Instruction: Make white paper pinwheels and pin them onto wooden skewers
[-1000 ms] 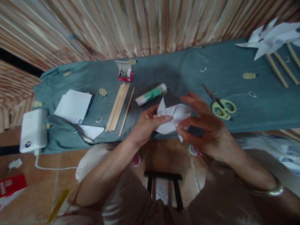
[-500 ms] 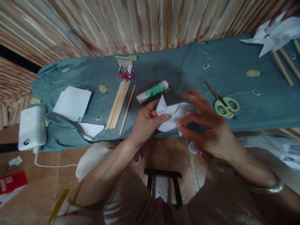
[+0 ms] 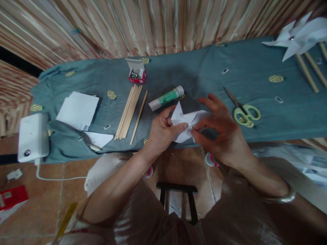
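A white folded paper pinwheel (image 3: 184, 124) is held between both hands over the near edge of a table covered in blue-grey cloth (image 3: 204, 71). My left hand (image 3: 162, 131) pinches its left side, thumb on top near the centre. My right hand (image 3: 222, 132) holds the right side, thumb and forefinger pressed at the centre, the other fingers spread above the paper.
A green glue stick (image 3: 166, 98) lies just beyond the paper. Left of it are several wooden sticks (image 3: 129, 112), a red box of pins (image 3: 136, 75) and a stack of white paper squares (image 3: 78, 110). Green scissors (image 3: 242, 110) lie right. Finished pinwheels (image 3: 298, 39) lie far right.
Both hands shifted slightly with the pinwheel. My right fingers closed in on its centre, and the lower paper point that stuck out is now folded under or covered.
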{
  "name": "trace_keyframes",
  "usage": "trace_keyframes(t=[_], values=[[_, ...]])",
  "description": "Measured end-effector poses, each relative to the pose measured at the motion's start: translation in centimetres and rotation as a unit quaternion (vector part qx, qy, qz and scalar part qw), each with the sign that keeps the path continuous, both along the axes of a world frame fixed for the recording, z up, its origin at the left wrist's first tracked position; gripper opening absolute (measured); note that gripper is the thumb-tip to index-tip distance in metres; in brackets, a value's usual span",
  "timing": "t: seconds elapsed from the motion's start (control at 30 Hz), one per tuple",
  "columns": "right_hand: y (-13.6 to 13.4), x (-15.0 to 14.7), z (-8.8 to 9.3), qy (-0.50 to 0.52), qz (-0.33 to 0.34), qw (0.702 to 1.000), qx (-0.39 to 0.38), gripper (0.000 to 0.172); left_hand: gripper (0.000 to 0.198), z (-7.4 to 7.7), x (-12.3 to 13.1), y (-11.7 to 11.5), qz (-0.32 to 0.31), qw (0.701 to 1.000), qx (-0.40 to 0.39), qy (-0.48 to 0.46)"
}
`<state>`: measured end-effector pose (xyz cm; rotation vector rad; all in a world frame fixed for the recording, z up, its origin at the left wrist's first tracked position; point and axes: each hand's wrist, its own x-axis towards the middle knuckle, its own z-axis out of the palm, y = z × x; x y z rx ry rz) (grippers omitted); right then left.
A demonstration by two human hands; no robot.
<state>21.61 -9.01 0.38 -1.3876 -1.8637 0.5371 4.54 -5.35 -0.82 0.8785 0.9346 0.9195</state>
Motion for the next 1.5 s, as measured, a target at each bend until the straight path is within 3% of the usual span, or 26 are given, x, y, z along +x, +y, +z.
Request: trace_keyframes(t=[0.5, 1.03, 1.5], values=[[0.16, -0.16, -0.46, -0.030, -0.005, 0.999, 0.010, 0.010, 0.048, 0.13, 0.03, -0.04, -0.002, 1.000, -0.013, 0.009], [0.26, -0.34, -0.66, -0.025, -0.027, 0.999, 0.012, 0.012, 0.072, -0.45, 0.03, -0.07, 0.005, 1.000, -0.016, 0.015], [0.22, -0.74, -0.45, -0.034, -0.039, 0.998, 0.024, 0.013, 0.065, -0.51, 0.16, -0.16, 0.017, 1.000, -0.010, 0.007]])
